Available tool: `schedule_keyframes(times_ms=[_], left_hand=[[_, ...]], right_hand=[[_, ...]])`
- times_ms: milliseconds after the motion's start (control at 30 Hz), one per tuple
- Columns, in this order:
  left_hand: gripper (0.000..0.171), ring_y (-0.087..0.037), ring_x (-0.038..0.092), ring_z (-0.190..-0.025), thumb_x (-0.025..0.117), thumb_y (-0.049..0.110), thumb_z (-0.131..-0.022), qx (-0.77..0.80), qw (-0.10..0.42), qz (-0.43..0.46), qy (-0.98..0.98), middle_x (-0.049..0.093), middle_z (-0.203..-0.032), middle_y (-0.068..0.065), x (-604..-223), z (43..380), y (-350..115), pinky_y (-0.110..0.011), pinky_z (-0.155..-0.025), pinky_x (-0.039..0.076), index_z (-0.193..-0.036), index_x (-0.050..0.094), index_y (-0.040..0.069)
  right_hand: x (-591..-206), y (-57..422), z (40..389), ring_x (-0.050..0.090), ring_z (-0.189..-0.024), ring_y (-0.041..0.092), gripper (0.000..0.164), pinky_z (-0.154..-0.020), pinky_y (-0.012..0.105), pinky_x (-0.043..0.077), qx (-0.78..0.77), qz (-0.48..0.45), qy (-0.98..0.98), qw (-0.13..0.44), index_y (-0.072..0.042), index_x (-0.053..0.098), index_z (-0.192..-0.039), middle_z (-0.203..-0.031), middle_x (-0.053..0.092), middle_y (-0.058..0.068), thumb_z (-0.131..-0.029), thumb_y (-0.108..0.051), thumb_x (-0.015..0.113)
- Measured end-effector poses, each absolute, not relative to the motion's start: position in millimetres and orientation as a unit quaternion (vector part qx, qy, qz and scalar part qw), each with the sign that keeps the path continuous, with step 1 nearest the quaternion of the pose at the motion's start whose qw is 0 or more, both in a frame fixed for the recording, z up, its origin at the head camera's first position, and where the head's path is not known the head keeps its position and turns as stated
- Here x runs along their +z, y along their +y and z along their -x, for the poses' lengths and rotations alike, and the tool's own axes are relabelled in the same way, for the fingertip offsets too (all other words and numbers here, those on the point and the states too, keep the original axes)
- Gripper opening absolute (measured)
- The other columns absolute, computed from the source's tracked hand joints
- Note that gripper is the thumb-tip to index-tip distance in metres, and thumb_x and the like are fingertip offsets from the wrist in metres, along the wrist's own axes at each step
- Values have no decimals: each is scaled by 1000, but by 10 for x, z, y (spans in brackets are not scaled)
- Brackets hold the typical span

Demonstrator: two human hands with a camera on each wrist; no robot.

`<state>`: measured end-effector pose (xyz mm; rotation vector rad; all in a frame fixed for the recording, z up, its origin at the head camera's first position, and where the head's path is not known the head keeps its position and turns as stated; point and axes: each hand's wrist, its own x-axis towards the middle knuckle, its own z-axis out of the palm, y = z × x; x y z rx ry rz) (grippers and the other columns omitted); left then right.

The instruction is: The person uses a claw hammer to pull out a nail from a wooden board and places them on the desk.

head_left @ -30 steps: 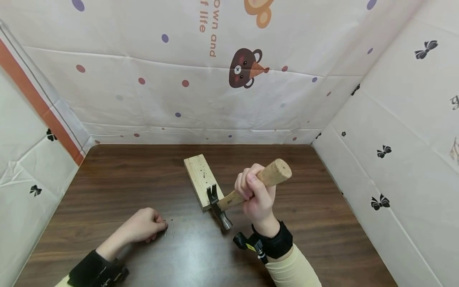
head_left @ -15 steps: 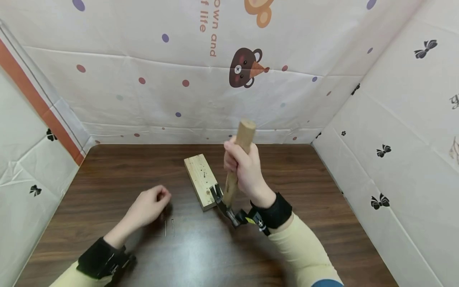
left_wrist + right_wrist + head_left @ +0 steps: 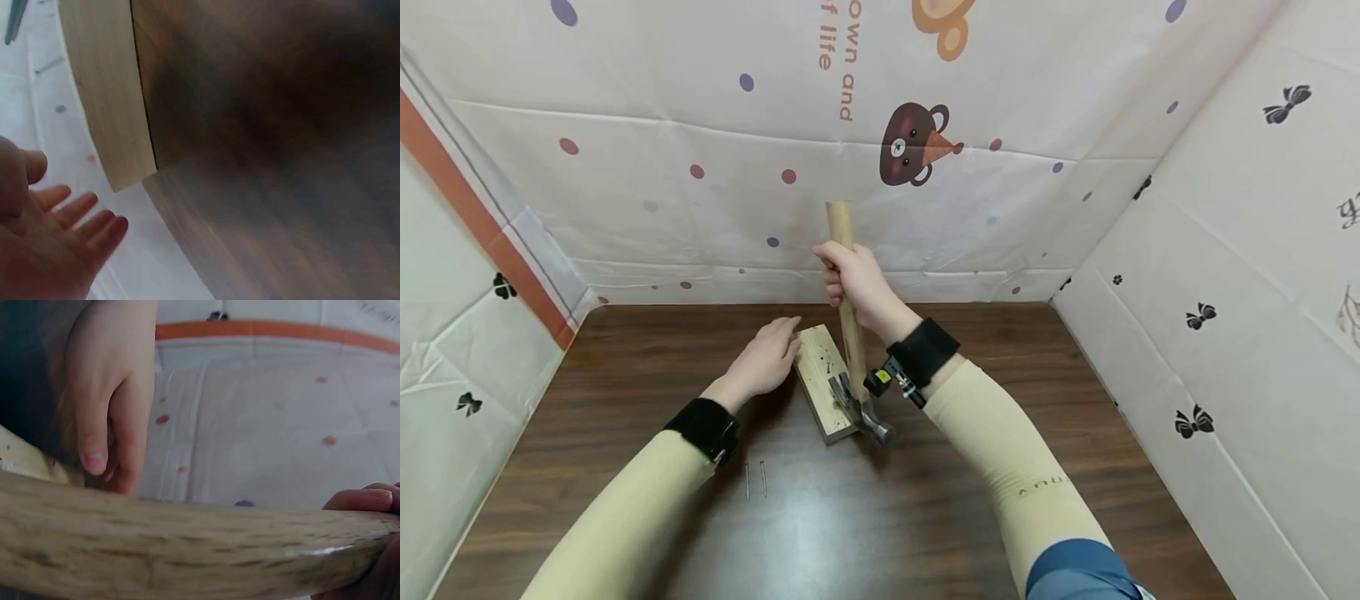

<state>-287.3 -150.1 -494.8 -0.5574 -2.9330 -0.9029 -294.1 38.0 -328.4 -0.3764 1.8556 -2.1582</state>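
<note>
My right hand (image 3: pixel 857 283) grips the wooden handle of a claw hammer (image 3: pixel 853 350) that stands nearly upright. Its dark metal head is low, overlapping the near right part of a pale wooden block (image 3: pixel 822 358). In the right wrist view the hammer handle (image 3: pixel 187 544) crosses the foreground. At the block's far left end is my left hand (image 3: pixel 765 358), its fingertips right by the edge. The left wrist view shows that hand (image 3: pixel 62 244) with loosely extended fingers, holding nothing, near the end of the block (image 3: pixel 106 94). A small nail (image 3: pixel 829 367) stands in the block's top.
Two loose nails lie side by side on the brown wooden table (image 3: pixel 970 517), the left nail (image 3: pixel 747 482) and the right nail (image 3: pixel 763 480). Printed sheeting (image 3: pixel 700 217) walls the table at the back and both sides.
My left hand has moved from beside the loose nails up and right to the block, its fingers loosening. My right hand has swung left and farther away, turning the hammer handle upright.
</note>
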Motion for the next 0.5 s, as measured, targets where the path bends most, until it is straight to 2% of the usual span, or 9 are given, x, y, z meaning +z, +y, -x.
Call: schedule_keyframes(times_ms=[267, 433, 500], left_hand=[[54, -52, 33, -152, 36, 12, -115, -287, -42, 218, -932, 35, -161, -40, -4961, 3167, -1299, -58, -125, 26, -160, 27, -17], [59, -53, 30, -152, 31, 18, -116, -296, -83, 190, -933, 34, -162, -39, -5083, 3323, -1278, -62, -124, 24, -162, 19, -16], [60, -53, 28, -153, 31, 21, -116, -292, -101, 178, -934, 34, -163, -37, -5134, 3371, -1271, -64, -123, 25, -164, 20, -13]], right_hand=[[-3365, 244, 3280, 29, -47, 8, 43, -47, 23, 27, -741, 78, 641, 184, -15, 37, -69, -60, 27, -6, -108, -21, 55], [-3400, 168, 3376, 30, -47, 8, 43, -46, 23, 27, -738, 62, 646, 186, -15, 39, -69, -61, 29, -5, -109, -20, 54], [-3404, 132, 3399, 30, -47, 8, 43, -46, 23, 28, -733, 56, 653, 182, -15, 40, -69, -61, 30, -5, -109, -20, 54]])
